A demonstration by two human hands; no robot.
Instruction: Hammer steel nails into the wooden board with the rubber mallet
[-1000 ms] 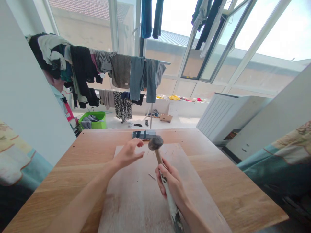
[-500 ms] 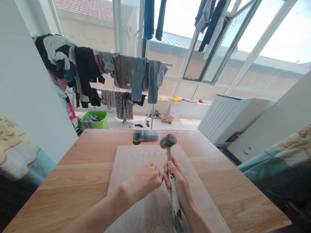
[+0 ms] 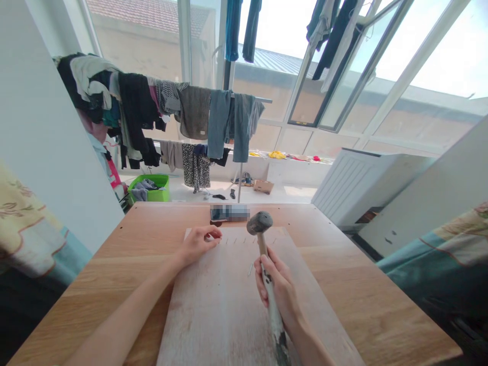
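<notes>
Our right hand [image 3: 281,287] wraps round the hammer [image 3: 274,315], maybe to hold it off the board [image 3: 213,310]. At the board's eleven o'clock, our left hand [image 3: 197,245] bends finger to thumb (we can't tell if they pinch anything). Standing nails [image 3: 235,241] line twelve o'clock; one loose nail [image 3: 250,269] lies near the middle.

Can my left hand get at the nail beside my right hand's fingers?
Probably yes: from the left hand, nothing visible blocks the way across the board to that nail. The right hand, gripping the mallet, crowds only its right side.
</notes>
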